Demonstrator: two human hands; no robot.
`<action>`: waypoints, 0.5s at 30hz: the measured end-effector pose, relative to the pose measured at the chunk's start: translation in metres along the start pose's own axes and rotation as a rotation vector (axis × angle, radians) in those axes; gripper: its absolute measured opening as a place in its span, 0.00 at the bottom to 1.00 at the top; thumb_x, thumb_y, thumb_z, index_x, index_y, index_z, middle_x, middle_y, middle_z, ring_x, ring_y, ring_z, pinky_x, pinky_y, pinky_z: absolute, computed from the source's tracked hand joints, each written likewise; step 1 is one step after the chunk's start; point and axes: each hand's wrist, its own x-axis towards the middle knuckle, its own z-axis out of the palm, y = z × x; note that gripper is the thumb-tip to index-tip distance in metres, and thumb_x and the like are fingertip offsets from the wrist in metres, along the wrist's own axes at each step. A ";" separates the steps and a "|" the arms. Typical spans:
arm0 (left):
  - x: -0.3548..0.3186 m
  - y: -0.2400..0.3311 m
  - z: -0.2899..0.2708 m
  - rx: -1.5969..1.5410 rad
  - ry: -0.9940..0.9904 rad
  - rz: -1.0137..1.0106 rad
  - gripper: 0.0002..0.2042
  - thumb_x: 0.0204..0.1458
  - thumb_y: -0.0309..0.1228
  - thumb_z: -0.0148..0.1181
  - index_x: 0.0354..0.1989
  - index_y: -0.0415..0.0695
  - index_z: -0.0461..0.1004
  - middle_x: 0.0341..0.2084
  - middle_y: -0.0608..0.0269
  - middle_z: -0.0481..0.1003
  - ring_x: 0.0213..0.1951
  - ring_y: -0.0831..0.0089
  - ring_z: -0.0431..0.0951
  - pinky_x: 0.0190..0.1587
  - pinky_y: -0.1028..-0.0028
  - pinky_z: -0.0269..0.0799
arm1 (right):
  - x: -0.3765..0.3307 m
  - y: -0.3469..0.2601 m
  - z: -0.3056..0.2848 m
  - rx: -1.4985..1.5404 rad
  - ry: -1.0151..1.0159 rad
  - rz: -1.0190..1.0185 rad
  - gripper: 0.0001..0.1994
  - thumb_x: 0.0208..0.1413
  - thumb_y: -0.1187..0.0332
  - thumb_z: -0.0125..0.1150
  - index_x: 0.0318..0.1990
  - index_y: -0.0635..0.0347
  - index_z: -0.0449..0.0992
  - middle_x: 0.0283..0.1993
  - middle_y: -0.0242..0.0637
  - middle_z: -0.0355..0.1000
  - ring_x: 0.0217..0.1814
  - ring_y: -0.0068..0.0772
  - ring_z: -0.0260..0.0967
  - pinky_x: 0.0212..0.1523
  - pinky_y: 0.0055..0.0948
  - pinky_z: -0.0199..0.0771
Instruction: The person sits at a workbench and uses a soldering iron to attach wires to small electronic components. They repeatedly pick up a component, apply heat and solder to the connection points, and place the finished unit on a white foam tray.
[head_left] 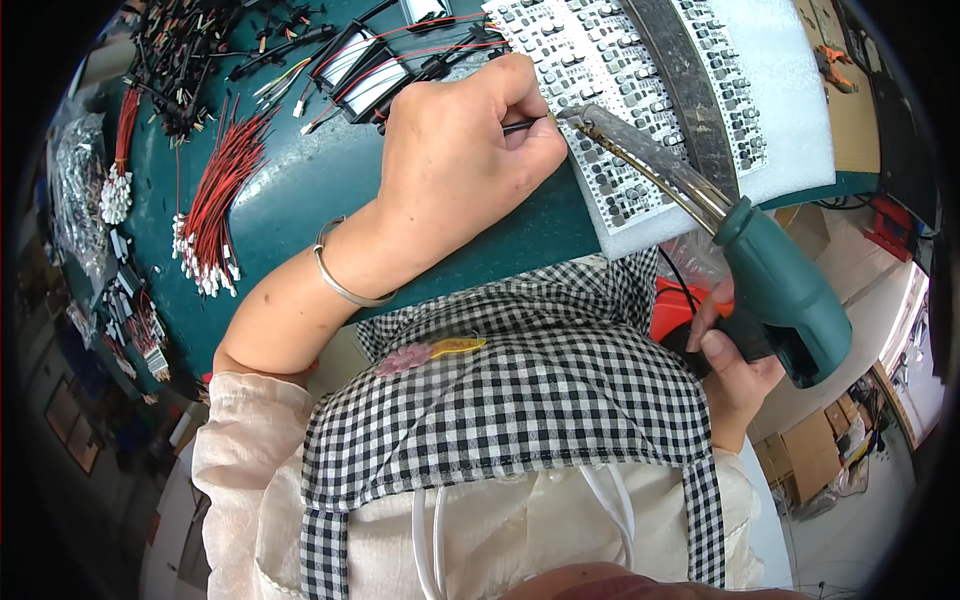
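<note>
My left hand [465, 150] is closed in a pinch over the work table, holding a thin black cable [519, 126] between thumb and fingers. The far part of that cable is hidden by the hand. My right hand [738, 375] is wrapped round the black grip of a green, pistol-shaped soldering gun [785, 285], one finger by its orange trigger. Its long metal shaft [660, 175] points up and left, and the tip comes close to the pinched cable. Whether they touch, I cannot tell. Just beyond my left hand lie small black-framed panels [375, 85] with red wires.
Sheets of white circuit boards [610, 150] lie on a white foam sheet [800, 150], with a dark bar [690, 80] across them. On the green table [320, 185] are red wire bundles [225, 180] with white connectors and a heap of black cables [185, 60].
</note>
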 end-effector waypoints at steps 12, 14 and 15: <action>0.001 0.001 0.004 0.045 0.077 0.101 0.06 0.38 0.19 0.62 0.19 0.38 0.70 0.12 0.67 0.70 0.15 0.87 0.68 0.19 0.84 0.63 | -0.002 -0.014 0.010 -0.076 0.040 0.004 0.23 0.39 0.71 0.68 0.43 0.71 0.66 0.28 0.39 0.65 0.22 0.26 0.62 0.19 0.20 0.64; 0.001 0.000 0.005 0.038 0.093 0.106 0.06 0.38 0.19 0.61 0.19 0.39 0.69 0.11 0.67 0.70 0.15 0.87 0.67 0.19 0.85 0.63 | -0.001 -0.016 0.012 -0.063 0.053 0.015 0.24 0.39 0.71 0.68 0.43 0.71 0.66 0.28 0.39 0.65 0.22 0.26 0.62 0.20 0.19 0.64; 0.000 0.001 0.005 0.039 0.091 0.106 0.06 0.38 0.19 0.61 0.19 0.39 0.69 0.11 0.67 0.70 0.15 0.87 0.67 0.19 0.85 0.63 | -0.002 -0.016 0.013 -0.052 0.060 0.019 0.24 0.39 0.71 0.68 0.44 0.71 0.65 0.28 0.38 0.65 0.22 0.26 0.62 0.20 0.19 0.64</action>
